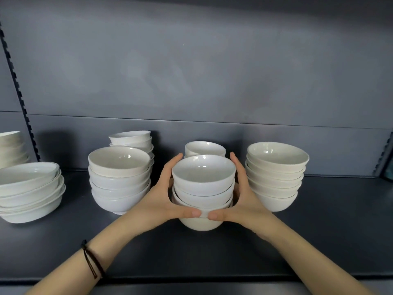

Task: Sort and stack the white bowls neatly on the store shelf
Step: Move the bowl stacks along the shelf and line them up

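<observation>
Most of the sorting looks done, since nearly all the bowls already stand in piles. At the far left, a pile of pale bowls (10, 145) is cut off by the frame edge. In front of it, the wider shallow bowls (29, 188) sit nested but tilted and uneven, so they likely need straightening. Next comes a front stack (119, 179) of deeper bowls with a taller rear stack (131, 139) just behind it, whose top bowl leans. The left hand (161, 194), with a dark band (92, 262) on its wrist, curls round the left side of the centre stack (203, 188). The right hand (244, 194) wraps the other side, and the thumbs nearly meet low at the front. I cannot tell whether this stack rests on the shelf or is just off it, and a small stack (205, 148) stands close behind. To the right, the right stack (276, 175) stands a little skewed. The shelf (319, 220) is dark, smooth metal with a matching back panel (191, 71). Slotted uprights (19, 92) run up both sides.
</observation>
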`<control>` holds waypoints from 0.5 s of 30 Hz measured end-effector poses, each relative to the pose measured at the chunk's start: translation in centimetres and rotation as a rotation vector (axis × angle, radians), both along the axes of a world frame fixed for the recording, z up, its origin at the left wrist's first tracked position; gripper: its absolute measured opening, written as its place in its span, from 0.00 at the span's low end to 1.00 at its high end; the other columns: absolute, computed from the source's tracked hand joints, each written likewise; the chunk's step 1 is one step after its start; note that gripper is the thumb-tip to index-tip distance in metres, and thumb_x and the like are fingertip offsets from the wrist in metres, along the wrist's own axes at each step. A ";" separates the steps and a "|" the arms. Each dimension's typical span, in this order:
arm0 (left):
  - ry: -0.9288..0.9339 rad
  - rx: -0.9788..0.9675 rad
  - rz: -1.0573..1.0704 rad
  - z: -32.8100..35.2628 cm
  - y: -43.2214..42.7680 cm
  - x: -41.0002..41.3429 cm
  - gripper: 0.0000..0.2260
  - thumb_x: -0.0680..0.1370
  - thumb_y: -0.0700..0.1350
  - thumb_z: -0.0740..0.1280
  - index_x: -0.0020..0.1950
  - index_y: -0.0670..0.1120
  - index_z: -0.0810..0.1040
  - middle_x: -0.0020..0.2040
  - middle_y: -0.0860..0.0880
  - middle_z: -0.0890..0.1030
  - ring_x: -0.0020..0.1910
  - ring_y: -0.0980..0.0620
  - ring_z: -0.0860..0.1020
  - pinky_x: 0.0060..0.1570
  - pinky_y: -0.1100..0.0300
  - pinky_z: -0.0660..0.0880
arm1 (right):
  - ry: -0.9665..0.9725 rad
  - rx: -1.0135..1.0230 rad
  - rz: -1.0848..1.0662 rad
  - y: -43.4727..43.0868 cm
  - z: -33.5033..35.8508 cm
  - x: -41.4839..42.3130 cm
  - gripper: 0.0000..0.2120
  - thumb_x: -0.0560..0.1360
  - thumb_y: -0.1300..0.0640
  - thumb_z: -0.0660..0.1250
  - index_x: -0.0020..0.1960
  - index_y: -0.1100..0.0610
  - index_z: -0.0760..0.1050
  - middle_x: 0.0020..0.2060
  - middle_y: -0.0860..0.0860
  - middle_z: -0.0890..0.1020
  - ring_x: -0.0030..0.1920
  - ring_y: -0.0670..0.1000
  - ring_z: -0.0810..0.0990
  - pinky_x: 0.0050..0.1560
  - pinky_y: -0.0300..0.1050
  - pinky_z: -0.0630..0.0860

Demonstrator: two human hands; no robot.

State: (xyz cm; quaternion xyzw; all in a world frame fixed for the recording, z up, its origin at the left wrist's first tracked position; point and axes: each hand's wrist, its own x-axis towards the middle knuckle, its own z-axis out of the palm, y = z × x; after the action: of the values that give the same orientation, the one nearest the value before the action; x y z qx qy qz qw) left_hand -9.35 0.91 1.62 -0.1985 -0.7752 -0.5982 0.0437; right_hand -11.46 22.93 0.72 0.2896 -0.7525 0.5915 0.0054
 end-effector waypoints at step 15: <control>0.099 0.110 -0.053 5.4 -3.3 2.4 0.49 0.61 0.33 0.79 0.69 0.67 0.58 0.62 0.59 0.77 0.60 0.62 0.77 0.50 0.66 0.77 | 0.118 -0.015 -0.049 -3.3 5.8 2.7 0.60 0.60 0.64 0.82 0.74 0.32 0.48 0.62 0.25 0.70 0.63 0.30 0.71 0.60 0.36 0.74</control>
State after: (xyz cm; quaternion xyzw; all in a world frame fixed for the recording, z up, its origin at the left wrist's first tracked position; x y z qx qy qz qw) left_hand -6.98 -2.41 7.04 -0.2457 -0.7325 -0.6302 0.0770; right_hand -8.76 19.62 6.47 0.3054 -0.7533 0.5787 0.0663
